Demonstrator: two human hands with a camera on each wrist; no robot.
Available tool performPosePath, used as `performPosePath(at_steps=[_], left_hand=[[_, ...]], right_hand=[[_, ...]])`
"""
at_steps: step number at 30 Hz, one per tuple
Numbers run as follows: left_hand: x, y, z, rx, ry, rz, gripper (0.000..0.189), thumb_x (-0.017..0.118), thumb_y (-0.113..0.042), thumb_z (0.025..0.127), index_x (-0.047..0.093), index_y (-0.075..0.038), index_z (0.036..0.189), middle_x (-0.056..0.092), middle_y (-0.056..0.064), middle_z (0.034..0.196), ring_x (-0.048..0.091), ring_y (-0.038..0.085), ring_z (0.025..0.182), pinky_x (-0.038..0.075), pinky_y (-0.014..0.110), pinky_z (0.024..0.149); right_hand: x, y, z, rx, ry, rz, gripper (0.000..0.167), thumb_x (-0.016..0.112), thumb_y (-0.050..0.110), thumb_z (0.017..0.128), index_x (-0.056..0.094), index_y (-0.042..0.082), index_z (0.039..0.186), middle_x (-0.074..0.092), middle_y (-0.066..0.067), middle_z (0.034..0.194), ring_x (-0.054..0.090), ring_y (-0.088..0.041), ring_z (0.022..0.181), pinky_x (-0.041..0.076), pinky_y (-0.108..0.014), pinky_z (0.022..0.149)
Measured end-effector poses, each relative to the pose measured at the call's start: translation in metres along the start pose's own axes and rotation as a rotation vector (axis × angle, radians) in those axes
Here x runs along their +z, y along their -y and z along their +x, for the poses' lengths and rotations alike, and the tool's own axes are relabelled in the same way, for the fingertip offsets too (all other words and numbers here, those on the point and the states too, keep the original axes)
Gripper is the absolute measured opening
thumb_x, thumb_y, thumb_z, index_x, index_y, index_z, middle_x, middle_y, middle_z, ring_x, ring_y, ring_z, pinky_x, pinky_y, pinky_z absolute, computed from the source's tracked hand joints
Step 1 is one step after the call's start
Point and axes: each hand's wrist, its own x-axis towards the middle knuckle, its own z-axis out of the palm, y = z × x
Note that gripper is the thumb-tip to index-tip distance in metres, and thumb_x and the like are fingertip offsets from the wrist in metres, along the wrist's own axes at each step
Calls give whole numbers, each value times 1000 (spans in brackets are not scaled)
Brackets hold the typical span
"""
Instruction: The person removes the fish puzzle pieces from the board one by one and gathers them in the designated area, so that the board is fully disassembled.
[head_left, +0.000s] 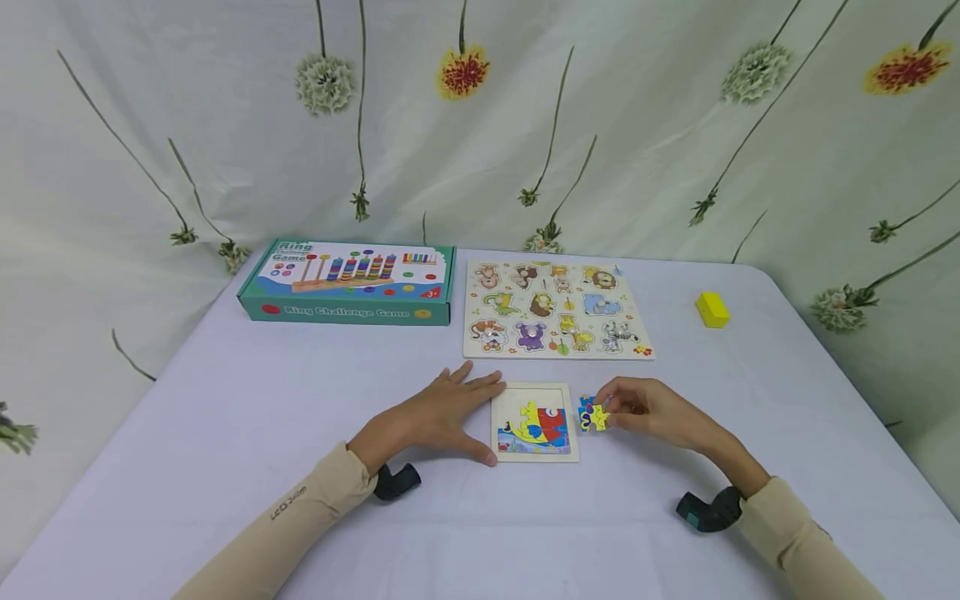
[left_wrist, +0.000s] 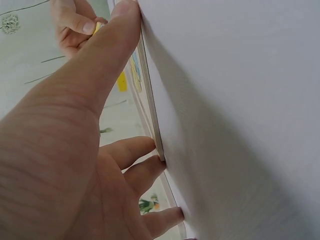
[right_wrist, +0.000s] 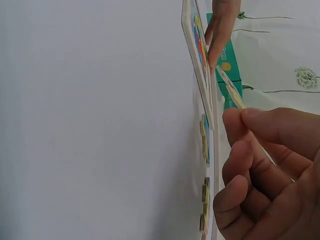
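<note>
A small square puzzle board (head_left: 536,457) with a pale wooden frame lies on the table, partly filled with red, yellow and blue pieces. My left hand (head_left: 442,414) spreads along its left side, the thumb at the near corner and the index finger at the far one. To the right of the board, my right hand (head_left: 651,410) pinches a thin puzzle piece (right_wrist: 231,90) between thumb and forefinger, raised above the tabletop. Loose puzzle pieces (right_wrist: 205,140) lie on the cloth beside the board, below the right hand.
Behind the small board lies a larger animal peg puzzle (head_left: 510,306). A green Ring Challenge Game box (head_left: 348,283) stands at the back left, and a yellow block (head_left: 712,309) sits at the back right. White cloth (head_left: 420,542) covers the table.
</note>
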Motion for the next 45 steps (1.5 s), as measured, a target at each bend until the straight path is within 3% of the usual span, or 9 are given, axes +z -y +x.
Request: performPosePath(at_steps=[11,25,45], left_hand=[[-1,-1,1,1,1,7,101,77,-60,68,31,-23,151,21,-6,159,0,32,148,3,56,117],[-1,-1,1,1,2,-1,101,77,-59,68,31,-23,151,21,-7,159,0,29,148,2,55,117],[0,0,0,0,-1,-11,102,77,-60,68,32,-24,151,21,-6,159,-1,30,148,2,55,117]], right_hand=[[1,-10,-10,-10,48,14,23,67,12,89,62,4,110,64,-4,87,58,-14,79,48,-19,71],[2,-12,-16,1,48,56,22,67,12,89,64,4,110,63,-6,85,57,-14,76,45,-18,67],[4,-13,-16,11,35,18,22,68,11,89,65,3,109,56,-4,81,52,-10,72,41,-18,61]])
